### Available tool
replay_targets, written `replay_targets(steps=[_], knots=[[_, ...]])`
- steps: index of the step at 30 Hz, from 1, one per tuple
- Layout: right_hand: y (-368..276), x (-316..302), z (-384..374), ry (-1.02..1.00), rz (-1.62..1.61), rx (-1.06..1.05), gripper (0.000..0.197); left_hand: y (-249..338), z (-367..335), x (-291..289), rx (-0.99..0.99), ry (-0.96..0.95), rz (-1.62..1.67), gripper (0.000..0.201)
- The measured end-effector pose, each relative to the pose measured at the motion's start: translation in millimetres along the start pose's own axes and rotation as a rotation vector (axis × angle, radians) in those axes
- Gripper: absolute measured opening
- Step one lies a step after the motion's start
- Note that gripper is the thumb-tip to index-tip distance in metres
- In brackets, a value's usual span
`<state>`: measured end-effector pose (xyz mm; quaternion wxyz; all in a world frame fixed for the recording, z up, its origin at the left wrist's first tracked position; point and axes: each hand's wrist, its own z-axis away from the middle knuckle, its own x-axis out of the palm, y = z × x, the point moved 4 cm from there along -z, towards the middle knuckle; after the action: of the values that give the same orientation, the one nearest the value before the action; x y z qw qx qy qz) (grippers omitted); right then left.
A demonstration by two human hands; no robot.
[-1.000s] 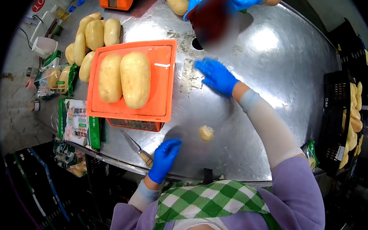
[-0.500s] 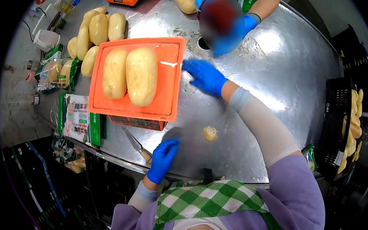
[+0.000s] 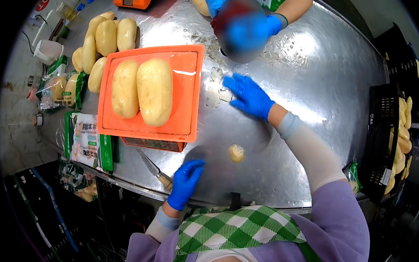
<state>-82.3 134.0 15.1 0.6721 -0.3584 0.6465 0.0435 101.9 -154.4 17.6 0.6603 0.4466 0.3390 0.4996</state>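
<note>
Silvery metal is making up the broad table (image 3: 332, 92). On its left half an orange scale (image 3: 188, 98) is standing, slightly askew. Beyond its far left corner a pile of pale roots (image 3: 106, 37) is lying. Two big roots (image 3: 155, 92) are resting lengthwise, close side by side, on the scale's tray. Just left of the scale a green-edged package (image 3: 89, 140) is lying flat. Blue-gloved, the right hand (image 3: 249, 96) is pointing toward the scale, fingers extended, thumb apart. The left hand (image 3: 186, 184) is curling loosely beside a wooden-handled knife (image 3: 154, 169); whether it is gripping anything, I cannot tell. Between the hands a stubby root piece (image 3: 236, 153) is sitting.
</note>
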Motion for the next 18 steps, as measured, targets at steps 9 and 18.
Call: replay_targets(steps=[9, 18], knots=[[61, -53, 160, 0.307, 0.029, 0.332, 0.094, 8, -5, -7, -0.007, 0.035, -0.013, 0.022], [122, -43, 279, 0.289, 0.341, 0.811, 0.110, 7, -16, -4, -0.023, -0.005, 0.010, 0.024]])
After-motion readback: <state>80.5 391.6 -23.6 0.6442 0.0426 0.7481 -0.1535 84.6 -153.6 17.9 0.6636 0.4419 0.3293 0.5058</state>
